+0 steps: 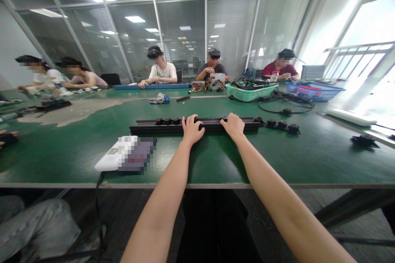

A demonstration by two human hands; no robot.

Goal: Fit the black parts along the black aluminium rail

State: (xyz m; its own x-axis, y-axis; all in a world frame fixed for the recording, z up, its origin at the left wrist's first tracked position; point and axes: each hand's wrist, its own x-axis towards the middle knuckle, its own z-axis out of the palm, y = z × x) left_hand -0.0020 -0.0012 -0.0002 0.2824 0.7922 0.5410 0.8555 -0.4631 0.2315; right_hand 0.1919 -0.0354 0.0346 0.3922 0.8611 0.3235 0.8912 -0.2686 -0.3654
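A long black rail (pixel 160 128) lies crosswise on the green table, with several small black square parts (pixel 167 121) standing along its far side. My left hand (pixel 193 130) rests over the rail's middle, fingers spaced and bent over the far side, thumb pointing right. Farther right, my right hand (pixel 234 125) is closed over the same rail, its thumb beside a small black part. Both fingertips are partly hidden behind the rail. Past the rail's right end sit several loose black parts (pixel 282 125).
A white and dark pouch-like object (pixel 112 154), partly blurred, lies at front left. Beyond the rail are a crumpled blue-grey cloth (pixel 160 98), a green basket (pixel 251 93) of cables and a blue basket (pixel 321 92). A black cable loops nearby. Several people sit across the table.
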